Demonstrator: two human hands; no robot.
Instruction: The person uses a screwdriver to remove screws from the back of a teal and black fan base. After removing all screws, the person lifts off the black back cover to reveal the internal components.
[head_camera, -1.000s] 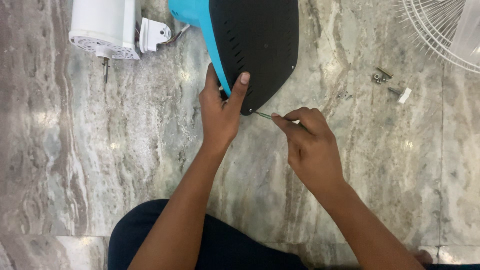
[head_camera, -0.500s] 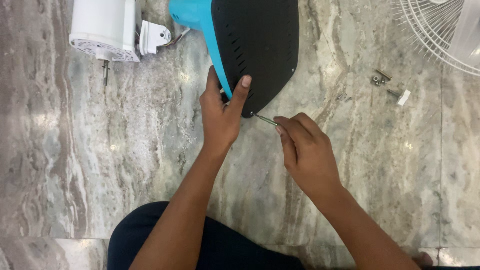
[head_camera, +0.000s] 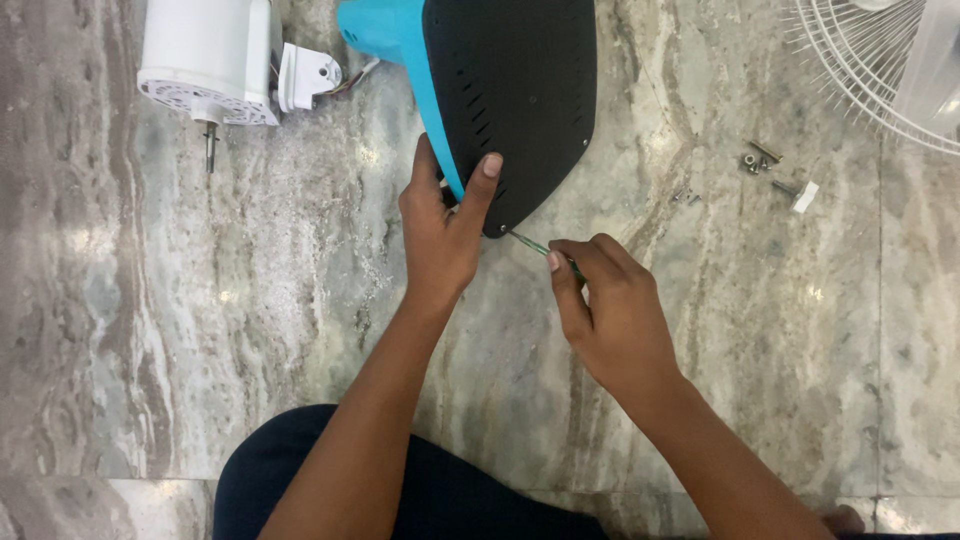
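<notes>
- Dark blue cloth (head_camera: 400, 490) of the person's lap fills the near edge; both forearms reach from it toward the far side.
- Right hand (head_camera: 610, 310), near the centre, has its fingers closed around a thin green screwdriver (head_camera: 535, 244); the handle is hidden inside the fist. The tip points far-left, to the lowest corner of the black base plate (head_camera: 515, 100).
- Left hand (head_camera: 440, 230) grips the edge of this plate, thumb pressed flat on the black surface, the other fingers curled behind the blue shell (head_camera: 385, 30).
- Risk, as I judge it: the shaft meets the corner at a slant, so the tip could slip out and hit the left thumb just beside it, or scratch the plate. The base stands on its edge, so it could also tip if the grip loosens.
- Loose screws and a small white part (head_camera: 775, 165) lie on the marble floor (head_camera: 150, 300) to the right, well apart; they could roll or be lost.
- Far left lies a white motor housing (head_camera: 205, 50), far right a white wire guard (head_camera: 860, 60).
- No package, label or sign can be seen.
</notes>
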